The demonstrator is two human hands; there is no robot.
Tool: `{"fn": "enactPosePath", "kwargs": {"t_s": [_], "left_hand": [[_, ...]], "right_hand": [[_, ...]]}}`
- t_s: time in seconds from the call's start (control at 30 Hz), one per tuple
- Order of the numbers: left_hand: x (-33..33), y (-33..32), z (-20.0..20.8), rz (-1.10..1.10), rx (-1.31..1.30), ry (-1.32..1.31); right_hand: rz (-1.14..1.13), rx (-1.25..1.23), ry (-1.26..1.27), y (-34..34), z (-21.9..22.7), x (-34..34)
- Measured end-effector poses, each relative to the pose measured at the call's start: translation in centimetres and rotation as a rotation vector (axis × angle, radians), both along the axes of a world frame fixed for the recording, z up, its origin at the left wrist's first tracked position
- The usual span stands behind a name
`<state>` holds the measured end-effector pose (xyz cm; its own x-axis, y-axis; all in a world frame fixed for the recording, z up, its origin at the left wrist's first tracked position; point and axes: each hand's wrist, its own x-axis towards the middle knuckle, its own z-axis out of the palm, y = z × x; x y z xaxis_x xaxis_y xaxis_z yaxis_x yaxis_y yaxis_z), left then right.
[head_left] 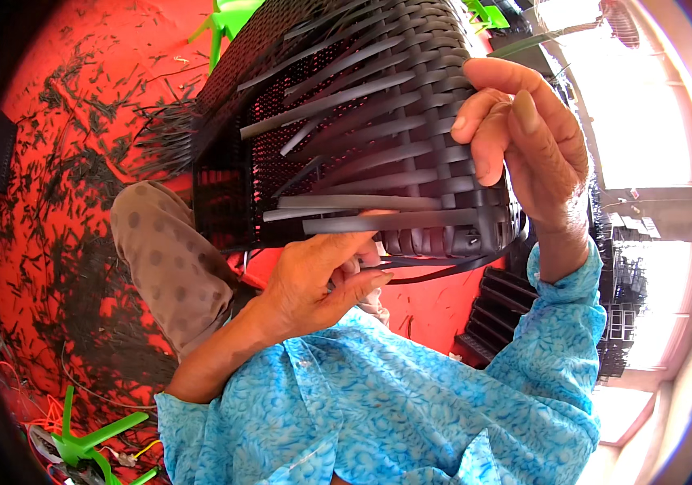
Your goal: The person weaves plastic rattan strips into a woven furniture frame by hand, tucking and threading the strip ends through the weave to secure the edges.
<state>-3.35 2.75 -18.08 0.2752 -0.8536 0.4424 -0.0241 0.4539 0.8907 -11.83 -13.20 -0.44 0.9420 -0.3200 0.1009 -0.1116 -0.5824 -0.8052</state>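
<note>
A black woven wicker seat or basket (411, 105) of flat plastic strips leans tilted in front of me, many loose strip ends fanning over its open mesh side. My left hand (314, 279) is at its near lower corner, the index finger reaching under a loose flat strip (394, 221). The thumb is bent below, and thin black strips (443, 267) run off to the right from between its fingers. My right hand (536, 141) is at the woven right edge, its fingers curled with tips at the weave; whatever they may hold is hidden.
Black strip scraps (79, 267) litter the red floor (281, 263). My bent knee (164, 242) in spotted trousers is beside the wicker piece. A green plastic stand (87, 444) lies lower left near cables. Dark stacked slatted pieces (495, 315) are at the right, beyond them bright windows (645, 121).
</note>
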Motion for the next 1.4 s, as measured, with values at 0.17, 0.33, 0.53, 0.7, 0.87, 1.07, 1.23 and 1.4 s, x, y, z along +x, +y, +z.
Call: {"fn": "enactPosePath", "kwargs": {"t_s": [0.17,0.33,0.53,0.7,0.87,1.07,1.23,1.4], "left_hand": [[1.0,-0.3,-0.4,-0.291,0.018,0.234],[0.6,-0.1,-0.2,-0.427,0.056,0.611],[0.6,-0.4,0.4,-0.442,0.023,0.635],[0.8,-0.3,0.7,-0.513,0.067,0.743],[0.5,-0.5,0.6,-0.552,0.059,0.863],[0.1,-0.6,0.4,-0.589,0.041,1.074],[-0.2,-0.5,0.6,-0.539,0.027,1.035],[-0.4,-0.3,0.8,-0.482,0.087,0.939]], "right_hand": [[0.002,-0.076,0.151,1.0,1.9,0.8],[0.406,-0.761,0.304,2.1,2.4,1.6],[0.369,-0.618,0.328,2.6,1.6,2.3],[0.120,-0.053,0.340,2.9,2.5,2.7],[-0.001,0.191,0.348,3.1,2.6,2.4],[-0.016,-0.179,0.142,3.2,2.4,1.6],[0.104,-0.256,0.142,2.9,3.2,1.3],[0.195,-0.429,0.233,2.4,4.1,1.6]]}}
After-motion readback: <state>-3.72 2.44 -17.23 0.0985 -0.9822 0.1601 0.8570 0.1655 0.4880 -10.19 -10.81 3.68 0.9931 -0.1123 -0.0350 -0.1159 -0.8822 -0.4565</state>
